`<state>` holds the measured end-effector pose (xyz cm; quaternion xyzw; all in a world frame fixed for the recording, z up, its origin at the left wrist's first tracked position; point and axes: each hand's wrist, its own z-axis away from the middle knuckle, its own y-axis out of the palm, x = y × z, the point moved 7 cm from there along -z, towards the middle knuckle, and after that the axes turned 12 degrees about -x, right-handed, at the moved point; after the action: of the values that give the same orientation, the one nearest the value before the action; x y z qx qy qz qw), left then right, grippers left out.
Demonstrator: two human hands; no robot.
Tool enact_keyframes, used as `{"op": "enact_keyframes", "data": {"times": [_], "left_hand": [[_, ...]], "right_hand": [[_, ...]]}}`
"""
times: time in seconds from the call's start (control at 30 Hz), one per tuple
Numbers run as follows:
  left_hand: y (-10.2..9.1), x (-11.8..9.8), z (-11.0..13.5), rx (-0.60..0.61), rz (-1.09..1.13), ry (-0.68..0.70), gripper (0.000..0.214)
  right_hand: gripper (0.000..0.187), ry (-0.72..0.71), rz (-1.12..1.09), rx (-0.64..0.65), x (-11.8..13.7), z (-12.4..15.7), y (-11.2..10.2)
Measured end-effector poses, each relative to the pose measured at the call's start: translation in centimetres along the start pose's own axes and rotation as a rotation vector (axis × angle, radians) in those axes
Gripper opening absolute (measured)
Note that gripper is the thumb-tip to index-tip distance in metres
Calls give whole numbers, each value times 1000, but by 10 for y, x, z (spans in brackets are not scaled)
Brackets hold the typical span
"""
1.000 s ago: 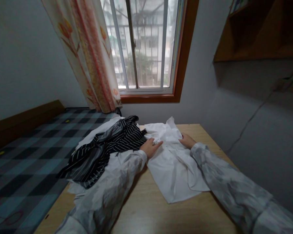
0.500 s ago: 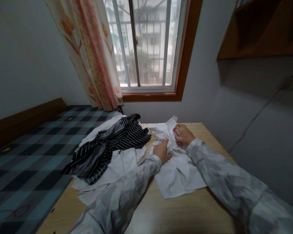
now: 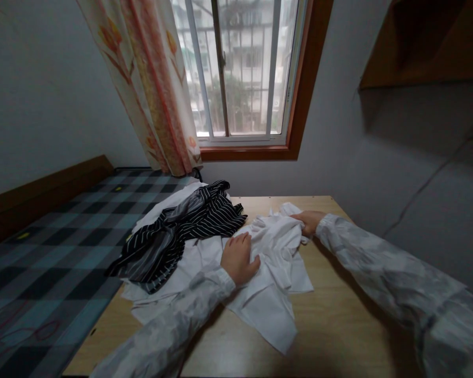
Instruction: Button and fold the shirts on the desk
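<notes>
A crumpled white garment [image 3: 274,273] lies on the wooden table [image 3: 339,325]. My left hand [image 3: 238,257] rests flat on its near left part with the fingers apart. My right hand [image 3: 309,220] is closed on the bunched far edge of the same white garment. A black-and-white striped garment [image 3: 181,231] is heaped to the left, over other white cloth [image 3: 161,299].
The table stands against a bed with a checked blue cover [image 3: 43,252] on the left. A window [image 3: 240,68] and a flowered curtain [image 3: 150,79] are behind. A wooden shelf [image 3: 425,47] hangs high on the right wall.
The white garment has been gathered, lifted and laid down again nearer the striped heap. My left hand went from gripping the cloth to lying flat on it.
</notes>
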<state>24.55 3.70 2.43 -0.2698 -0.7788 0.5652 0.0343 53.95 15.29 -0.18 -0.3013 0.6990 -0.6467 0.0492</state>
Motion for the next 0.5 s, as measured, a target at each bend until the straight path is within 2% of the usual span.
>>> {"op": "enact_keyframes", "data": {"times": [0.03, 0.13, 0.2, 0.27, 0.4, 0.5], "left_hand": [[3, -5, 11, 16, 6, -39, 74], [20, -27, 34, 113, 11, -58, 118], [28, -38, 39, 165, 1, -49, 129], [29, -40, 35, 178, -33, -59, 112], [15, -22, 18, 232, -146, -84, 51], [-7, -5, 3, 255, -181, -14, 39]], "right_hand": [[48, 42, -13, 2, -3, 2, -1], [30, 121, -49, 25, -6, 7, -2], [26, 193, -89, 12, -8, 11, -6], [26, 264, -121, -25, -13, 17, -13], [20, 295, -80, -64, -21, 29, -32], [22, 251, 4, -119, -25, 28, -49]]}}
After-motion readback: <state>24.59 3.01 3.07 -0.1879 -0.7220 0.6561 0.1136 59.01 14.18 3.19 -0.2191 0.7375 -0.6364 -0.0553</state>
